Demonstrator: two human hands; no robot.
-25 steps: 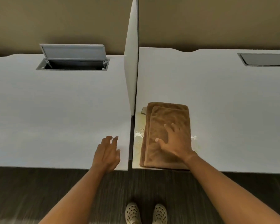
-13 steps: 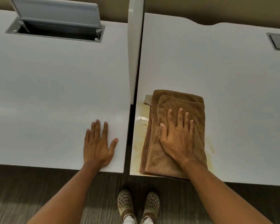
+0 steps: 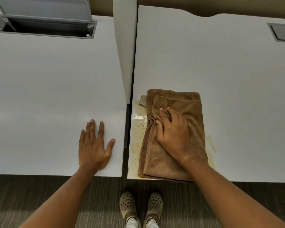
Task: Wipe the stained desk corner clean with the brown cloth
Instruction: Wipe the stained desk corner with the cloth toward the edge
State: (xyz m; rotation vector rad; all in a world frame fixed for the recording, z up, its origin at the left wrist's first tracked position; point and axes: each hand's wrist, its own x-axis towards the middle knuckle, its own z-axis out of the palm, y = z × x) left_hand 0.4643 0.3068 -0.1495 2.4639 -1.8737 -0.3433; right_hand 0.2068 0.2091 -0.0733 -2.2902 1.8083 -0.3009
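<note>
Your right hand (image 3: 173, 135) bunched the brown cloth (image 3: 173, 134) at lower centre, on the stained tabletop (image 3: 220, 76) corner. Left hand (image 3: 93, 145) lay flat, fingers spread. Divider panel (image 3: 124, 51) bordered the yellowish stain (image 3: 136, 125).

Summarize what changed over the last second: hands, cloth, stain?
The right hand went from lying flat on the brown cloth to curling its fingers, bunching the top fold toward the cloth's left edge. The left hand, first only reaching the neighbouring desk, settled flat on it, fingers spread. The cloth lies in the same corner, and the yellowish stain with crumbs beside it is unwiped.
</note>
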